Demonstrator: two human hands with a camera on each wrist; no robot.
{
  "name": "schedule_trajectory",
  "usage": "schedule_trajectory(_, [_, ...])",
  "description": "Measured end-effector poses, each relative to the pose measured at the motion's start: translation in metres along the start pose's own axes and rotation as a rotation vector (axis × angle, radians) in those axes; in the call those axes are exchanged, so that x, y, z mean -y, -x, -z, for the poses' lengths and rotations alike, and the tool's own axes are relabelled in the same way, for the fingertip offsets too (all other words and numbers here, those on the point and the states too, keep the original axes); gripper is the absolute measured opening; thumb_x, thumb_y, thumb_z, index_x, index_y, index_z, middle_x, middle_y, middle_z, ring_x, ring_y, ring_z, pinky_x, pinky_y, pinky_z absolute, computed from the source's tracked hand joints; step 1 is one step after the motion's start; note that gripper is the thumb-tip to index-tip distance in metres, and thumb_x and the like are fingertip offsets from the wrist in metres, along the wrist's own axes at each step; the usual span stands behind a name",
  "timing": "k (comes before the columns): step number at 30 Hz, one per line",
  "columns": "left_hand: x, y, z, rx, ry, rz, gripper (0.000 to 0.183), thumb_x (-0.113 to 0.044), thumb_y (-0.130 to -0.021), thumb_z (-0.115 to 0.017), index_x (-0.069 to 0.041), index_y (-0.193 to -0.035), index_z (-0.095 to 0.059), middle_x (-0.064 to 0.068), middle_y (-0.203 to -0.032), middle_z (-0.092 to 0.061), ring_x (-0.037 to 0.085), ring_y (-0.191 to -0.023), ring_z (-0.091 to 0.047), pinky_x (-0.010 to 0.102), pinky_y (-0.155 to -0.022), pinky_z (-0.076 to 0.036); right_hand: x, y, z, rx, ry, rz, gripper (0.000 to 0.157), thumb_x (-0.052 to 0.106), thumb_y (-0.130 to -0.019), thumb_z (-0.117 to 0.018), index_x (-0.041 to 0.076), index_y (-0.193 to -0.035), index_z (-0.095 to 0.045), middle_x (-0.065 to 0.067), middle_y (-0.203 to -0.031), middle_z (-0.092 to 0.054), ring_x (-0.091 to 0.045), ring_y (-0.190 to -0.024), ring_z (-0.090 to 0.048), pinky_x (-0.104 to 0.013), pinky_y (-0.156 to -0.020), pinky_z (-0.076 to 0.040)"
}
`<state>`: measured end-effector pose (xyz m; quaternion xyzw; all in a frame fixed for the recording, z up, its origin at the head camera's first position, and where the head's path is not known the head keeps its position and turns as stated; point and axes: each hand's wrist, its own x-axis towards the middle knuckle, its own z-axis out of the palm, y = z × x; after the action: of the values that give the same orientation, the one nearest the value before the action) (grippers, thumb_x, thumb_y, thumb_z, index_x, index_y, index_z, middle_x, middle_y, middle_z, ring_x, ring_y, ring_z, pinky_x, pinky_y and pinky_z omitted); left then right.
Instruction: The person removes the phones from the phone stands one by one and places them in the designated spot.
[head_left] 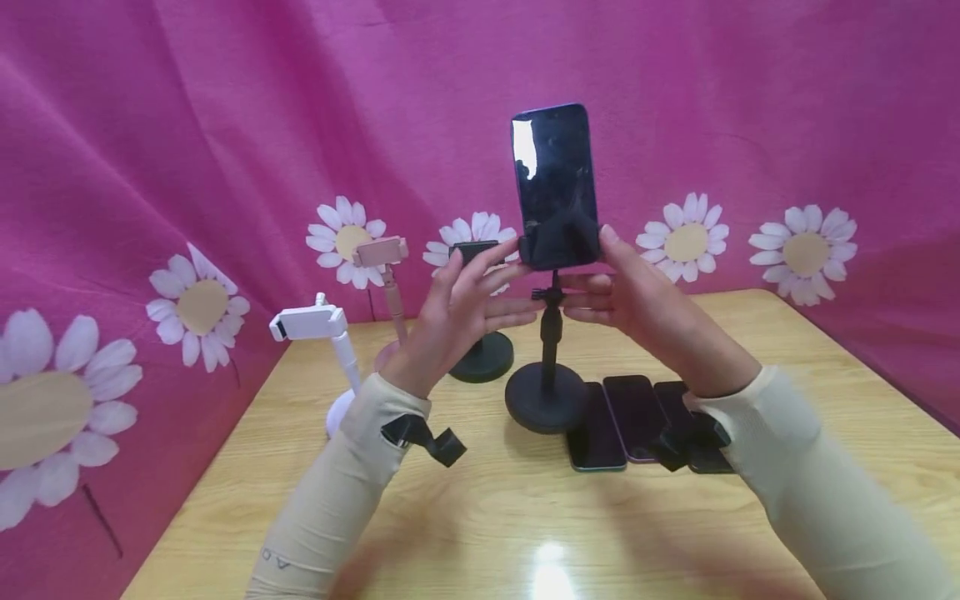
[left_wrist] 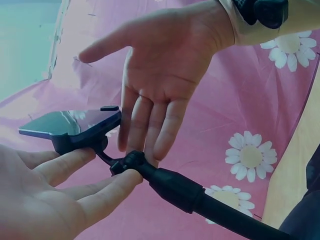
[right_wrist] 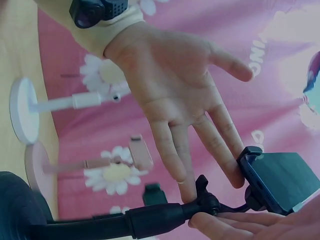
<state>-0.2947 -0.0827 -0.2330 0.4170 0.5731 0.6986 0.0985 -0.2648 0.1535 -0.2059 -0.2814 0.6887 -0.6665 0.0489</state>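
A dark phone (head_left: 555, 179) stands upright in the clamp of a black phone stand (head_left: 550, 333). My left hand (head_left: 480, 296) is at the clamp's left side, its fingers extended towards the stand's joint. On the other side is my right hand (head_left: 641, 292), its thumb by the phone's lower right corner and its fingers reaching behind the clamp. In the left wrist view, the left fingers (left_wrist: 75, 170) lie along the underside of the holder. The right wrist view shows the left palm (right_wrist: 175, 85) spread, with straight fingertips at the clamp's edge and the joint.
A white phone stand (head_left: 309, 322), a pink phone stand (head_left: 381, 252) and another black stand (head_left: 483, 358) are to the left. Right of the base lie a dark phone (head_left: 597, 433), a second phone (head_left: 633, 412) and a third phone (head_left: 708, 458), partly covered by the right wrist camera.
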Motion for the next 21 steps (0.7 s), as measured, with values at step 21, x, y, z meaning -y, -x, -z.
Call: schedule_trajectory(21, [-0.011,0.081,0.005,-0.012,0.031,0.096,0.069,-0.058,-0.098,-0.026,-0.013,-0.149,-0.022,0.022,-0.144,-0.04,0.053,-0.123,-0.046,0.055,-0.105,-0.037,-0.026,0.018,-0.051,0.158,-0.041,-0.051,0.059,0.045,-0.104,-0.024,0.011,-0.152,-0.026,-0.025,-0.143,-0.044,-0.04,-0.126,-0.049,-0.047,-0.103,-0.041])
